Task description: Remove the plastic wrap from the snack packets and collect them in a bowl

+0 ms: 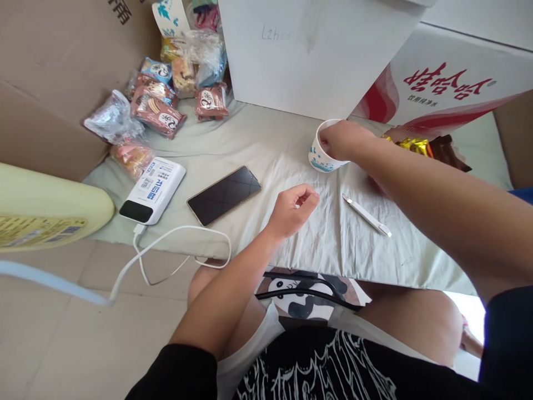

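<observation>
Cup (320,157) looking like glazed ceramic, glossy. Sheet (291,150) showing as matt, wrinkled cloth. Phone (224,195) screen gleaming like glass. Snack packets (156,111) shining, crinkly plastic. Box (45,72) appearing matt cardboard.

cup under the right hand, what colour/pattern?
White cup with blue print near base; head view.

I count, on the cloth: one cup (322,158) at 1 o'clock | one phone (224,195) at centre | one power bank (153,190) at 9 o'clock | one white pen (366,215) at 3 o'clock | two hands
</observation>
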`<move>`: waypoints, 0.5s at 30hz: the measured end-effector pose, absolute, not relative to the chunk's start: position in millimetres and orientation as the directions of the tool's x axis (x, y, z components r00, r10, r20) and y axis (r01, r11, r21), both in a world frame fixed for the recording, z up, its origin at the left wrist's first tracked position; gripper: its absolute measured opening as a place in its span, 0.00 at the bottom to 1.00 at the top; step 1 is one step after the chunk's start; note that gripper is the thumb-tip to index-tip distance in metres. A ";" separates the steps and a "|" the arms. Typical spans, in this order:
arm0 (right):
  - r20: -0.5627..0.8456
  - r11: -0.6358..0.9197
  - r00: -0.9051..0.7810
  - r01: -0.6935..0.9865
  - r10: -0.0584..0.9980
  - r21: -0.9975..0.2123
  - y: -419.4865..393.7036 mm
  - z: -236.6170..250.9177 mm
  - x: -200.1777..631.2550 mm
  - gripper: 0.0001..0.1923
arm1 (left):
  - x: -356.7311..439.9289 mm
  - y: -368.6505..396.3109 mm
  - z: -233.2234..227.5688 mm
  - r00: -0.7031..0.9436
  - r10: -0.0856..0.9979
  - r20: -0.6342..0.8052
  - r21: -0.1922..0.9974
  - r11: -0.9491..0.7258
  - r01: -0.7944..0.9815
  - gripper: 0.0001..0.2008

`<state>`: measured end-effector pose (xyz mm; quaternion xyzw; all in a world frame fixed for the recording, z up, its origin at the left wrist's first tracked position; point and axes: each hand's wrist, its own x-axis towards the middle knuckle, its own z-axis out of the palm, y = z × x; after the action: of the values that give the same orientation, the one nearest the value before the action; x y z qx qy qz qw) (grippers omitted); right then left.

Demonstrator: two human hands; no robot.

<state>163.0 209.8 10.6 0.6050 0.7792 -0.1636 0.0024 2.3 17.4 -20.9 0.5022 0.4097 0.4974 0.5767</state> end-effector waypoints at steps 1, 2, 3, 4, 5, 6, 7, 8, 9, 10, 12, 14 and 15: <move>-0.213 0.207 -0.276 0.933 0.937 -0.296 216.1 4.5 160.8 0.17 | 2.7 16.6 -20.9 0.167 0.986 0.016 0.989 0.009 -0.149 0.15; -0.229 0.201 -0.283 0.924 0.931 -0.325 221.3 -0.4 158.7 0.19 | 2.9 15.9 -21.0 0.165 0.986 0.007 0.990 0.016 -0.137 0.15; -0.254 0.194 -0.288 0.920 0.923 -0.340 225.2 -4.0 156.7 0.21 | 2.8 15.4 -21.2 0.164 0.986 -0.002 0.991 0.023 -0.128 0.16; -0.289 0.184 -0.292 0.919 0.912 -0.350 227.8 -6.2 155.1 0.22 | 2.5 15.1 -21.2 0.163 0.987 -0.008 0.992 0.029 -0.123 0.16; -0.331 0.170 -0.297 0.917 0.896 -0.362 229.1 -6.9 154.1 0.22 | 2.1 14.9 -21.2 0.161 0.987 -0.012 0.992 0.032 -0.120 0.16; -0.380 0.153 -0.302 0.914 0.874 -0.375 229.5 -6.1 153.6 0.21 | 1.7 15.0 -21.1 0.160 0.987 -0.013 0.992 0.032 -0.119 0.16; -0.431 0.132 -0.306 0.913 0.849 -0.387 229.0 -3.9 153.5 0.18 | 1.3 15.2 -20.8 0.159 0.987 -0.011 0.992 0.030 -0.121 0.17; -0.482 0.108 -0.308 0.911 0.820 -0.398 227.9 -0.4 153.8 0.16 | 1.1 15.5 -20.5 0.159 0.987 -0.007 0.992 0.027 -0.124 0.17; -0.529 0.083 -0.309 0.910 0.790 -0.407 226.5 4.3 154.0 0.13 | 0.9 15.9 -20.0 0.159 0.987 -0.005 0.991 0.026 -0.128 0.17; -0.570 0.059 -0.307 0.909 0.762 -0.412 224.8 9.7 154.1 0.12 | 0.9 16.3 -19.4 0.158 0.987 -0.003 0.991 0.024 -0.133 0.18; -0.628 0.022 -0.295 0.914 0.720 -0.404 220.7 21.4 152.8 0.15 | 0.9 16.6 -17.8 0.152 0.988 -0.009 0.990 0.031 -0.140 0.18; -0.653 0.013 -0.274 0.927 0.706 -0.375 215.6 30.9 150.3 0.17 | 0.9 16.0 -15.4 0.151 0.988 -0.018 0.988 0.041 -0.149 0.19; -0.648 0.019 -0.258 0.936 0.717 -0.352 212.9 33.9 149.2 0.17 | 0.8 15.5 -14.0 0.155 0.988 -0.023 0.988 0.047 -0.150 0.19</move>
<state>149.2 212.9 33.9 0.5913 0.6986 -0.3756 0.1458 0.8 15.5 -14.0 0.4881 0.4289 0.4883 0.5826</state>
